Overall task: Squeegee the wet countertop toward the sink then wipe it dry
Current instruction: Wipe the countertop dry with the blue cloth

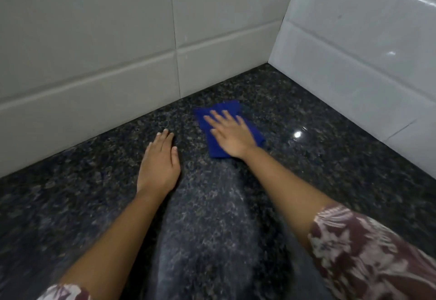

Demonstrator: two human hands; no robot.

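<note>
A dark speckled granite countertop (318, 158) fills the lower view and runs into a tiled corner. A folded blue cloth (213, 145) lies flat on it near the corner. My right hand (230, 134) presses down on the cloth with fingers spread, palm flat on top. My left hand (159, 161) rests flat on the bare stone to the left of the cloth, fingers together, holding nothing. A paler, streaked band (212, 217) runs across the stone between my two forearms. No squeegee and no sink are in view.
White tiled walls (94, 52) meet at a corner behind the cloth, one along the back and one (365, 52) on the right. A bright light reflection (297, 134) shines on the stone right of the cloth.
</note>
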